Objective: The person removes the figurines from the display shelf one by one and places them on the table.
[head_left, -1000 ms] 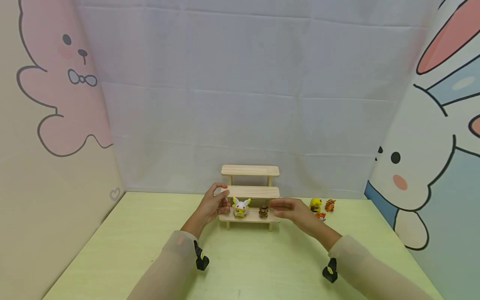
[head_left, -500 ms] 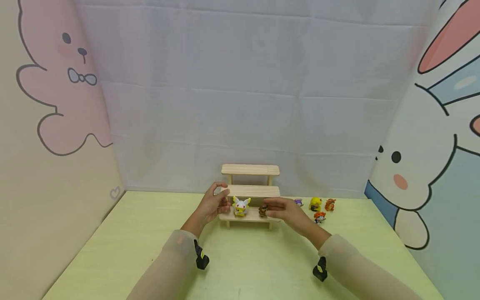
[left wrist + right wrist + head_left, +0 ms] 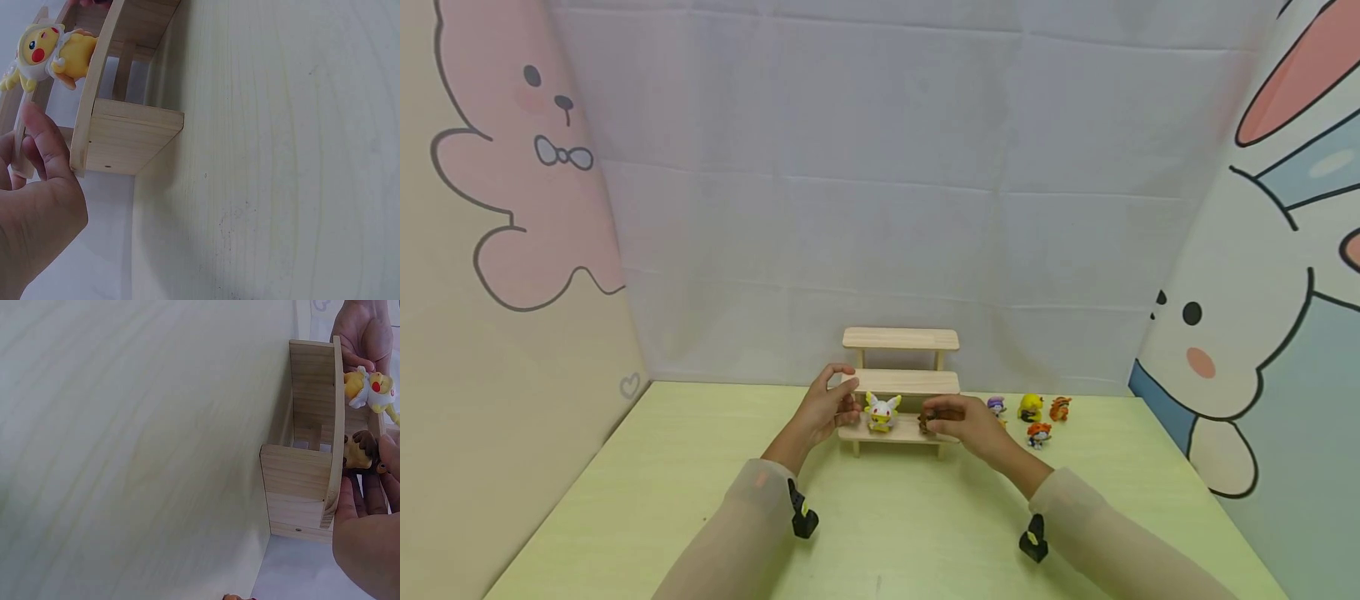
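A three-step wooden display stand (image 3: 901,338) is set against the back wall. My left hand (image 3: 826,408) grips its left end, fingers curled at the middle step (image 3: 906,382). A yellow figurine with a white hood (image 3: 881,413) stands upright on the bottom step (image 3: 898,435), just beside those fingers. Farther right on that step is a small brown figurine (image 3: 359,450), partly covered by my right hand (image 3: 976,427) in the head view. My right thumb and fingers pinch it, as the right wrist view shows, with its feet right at the board.
Several small figurines lie to the right of the stand: a purple-topped one (image 3: 996,405), a yellow one (image 3: 1031,407), an orange one (image 3: 1060,409) and an orange-and-white one (image 3: 1039,435). A pale wall (image 3: 887,167) rises right behind the stand.
My right hand has moved left from the stand's right end and closed on the brown figurine, uncovering the purple-topped figurine. The left hand has stayed in place.
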The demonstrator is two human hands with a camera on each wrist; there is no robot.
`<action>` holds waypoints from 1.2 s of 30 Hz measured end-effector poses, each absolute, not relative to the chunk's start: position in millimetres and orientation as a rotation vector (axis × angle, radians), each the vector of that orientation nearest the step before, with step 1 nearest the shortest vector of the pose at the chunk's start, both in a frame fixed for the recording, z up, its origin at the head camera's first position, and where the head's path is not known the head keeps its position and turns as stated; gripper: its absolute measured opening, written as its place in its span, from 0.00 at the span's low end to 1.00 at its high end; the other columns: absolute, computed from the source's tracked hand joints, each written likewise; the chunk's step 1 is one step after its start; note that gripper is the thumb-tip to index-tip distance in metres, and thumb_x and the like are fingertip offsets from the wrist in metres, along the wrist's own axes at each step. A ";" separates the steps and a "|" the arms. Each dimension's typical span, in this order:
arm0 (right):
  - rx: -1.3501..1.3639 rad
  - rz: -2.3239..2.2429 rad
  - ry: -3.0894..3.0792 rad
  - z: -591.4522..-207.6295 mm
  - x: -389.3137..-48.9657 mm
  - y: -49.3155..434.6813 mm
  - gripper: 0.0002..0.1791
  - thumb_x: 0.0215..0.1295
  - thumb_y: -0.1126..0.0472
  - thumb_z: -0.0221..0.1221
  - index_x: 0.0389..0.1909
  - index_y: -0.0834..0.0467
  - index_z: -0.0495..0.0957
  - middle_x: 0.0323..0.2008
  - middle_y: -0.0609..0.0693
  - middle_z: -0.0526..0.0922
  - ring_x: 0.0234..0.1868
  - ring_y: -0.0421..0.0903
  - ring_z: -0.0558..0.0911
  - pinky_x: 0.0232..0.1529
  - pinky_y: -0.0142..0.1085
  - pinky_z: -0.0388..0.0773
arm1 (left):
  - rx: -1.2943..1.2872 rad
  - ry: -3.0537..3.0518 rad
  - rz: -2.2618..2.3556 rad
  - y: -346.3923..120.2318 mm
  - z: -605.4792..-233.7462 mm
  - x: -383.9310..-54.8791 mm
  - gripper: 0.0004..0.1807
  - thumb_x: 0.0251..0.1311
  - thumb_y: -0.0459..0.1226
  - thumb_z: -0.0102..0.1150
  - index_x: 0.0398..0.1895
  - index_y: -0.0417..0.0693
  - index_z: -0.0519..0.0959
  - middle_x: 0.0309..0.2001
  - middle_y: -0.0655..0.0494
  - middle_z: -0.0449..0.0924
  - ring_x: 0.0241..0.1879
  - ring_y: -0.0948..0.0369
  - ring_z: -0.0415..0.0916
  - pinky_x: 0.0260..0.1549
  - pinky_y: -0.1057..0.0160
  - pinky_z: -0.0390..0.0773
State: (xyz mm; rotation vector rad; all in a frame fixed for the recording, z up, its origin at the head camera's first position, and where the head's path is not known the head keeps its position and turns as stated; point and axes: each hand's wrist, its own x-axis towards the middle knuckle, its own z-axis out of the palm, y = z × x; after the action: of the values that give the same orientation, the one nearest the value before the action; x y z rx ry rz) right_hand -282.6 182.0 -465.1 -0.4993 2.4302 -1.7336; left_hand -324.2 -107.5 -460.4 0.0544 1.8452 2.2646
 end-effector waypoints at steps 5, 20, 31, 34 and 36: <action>-0.481 -1.729 2.455 -464.3 -281.4 185.2 0.19 0.69 0.60 0.68 0.59 0.61 0.82 0.56 0.56 0.84 0.55 0.51 0.84 0.55 0.40 0.84 | 0.042 1.847 2.260 -107.2 -460.4 -324.5 0.16 0.76 0.40 0.57 0.62 0.54 0.69 0.25 0.56 0.71 0.23 0.60 0.80 0.23 0.68 0.83; -0.481 -1.786 2.430 -464.2 -278.8 207.5 0.21 0.69 0.61 0.67 0.60 0.63 0.81 0.62 0.59 0.80 0.56 0.48 0.83 0.54 0.33 0.83 | 0.036 1.830 2.264 -108.7 -459.7 -323.9 0.15 0.77 0.39 0.57 0.61 0.55 0.70 0.25 0.55 0.71 0.23 0.60 0.80 0.23 0.69 0.83; -0.379 -1.744 2.478 -455.9 -271.7 238.8 0.25 0.71 0.57 0.67 0.64 0.64 0.78 0.57 0.58 0.84 0.53 0.47 0.84 0.48 0.46 0.84 | 0.043 1.827 2.267 -107.5 -459.9 -323.3 0.15 0.77 0.39 0.56 0.62 0.55 0.70 0.25 0.55 0.71 0.23 0.60 0.80 0.23 0.69 0.83; -0.384 -1.750 2.479 -456.0 -272.2 248.9 0.25 0.71 0.56 0.67 0.64 0.64 0.78 0.56 0.58 0.85 0.53 0.47 0.85 0.56 0.50 0.83 | 0.038 1.821 2.270 -107.0 -460.1 -323.5 0.15 0.77 0.39 0.57 0.61 0.55 0.70 0.25 0.55 0.71 0.23 0.60 0.80 0.22 0.69 0.82; -0.401 -1.755 2.472 -455.6 -271.9 256.6 0.25 0.72 0.56 0.66 0.64 0.64 0.77 0.56 0.59 0.84 0.53 0.47 0.85 0.59 0.52 0.82 | 0.036 1.817 2.273 -106.7 -459.6 -322.9 0.15 0.77 0.39 0.57 0.61 0.55 0.70 0.25 0.55 0.71 0.23 0.60 0.80 0.22 0.69 0.82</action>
State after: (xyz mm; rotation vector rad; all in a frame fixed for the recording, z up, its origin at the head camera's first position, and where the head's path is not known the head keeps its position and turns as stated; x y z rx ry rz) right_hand -271.9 256.6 -455.6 -0.4014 2.4723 -1.7549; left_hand -322.9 -106.7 -459.6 0.0362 1.8175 2.2726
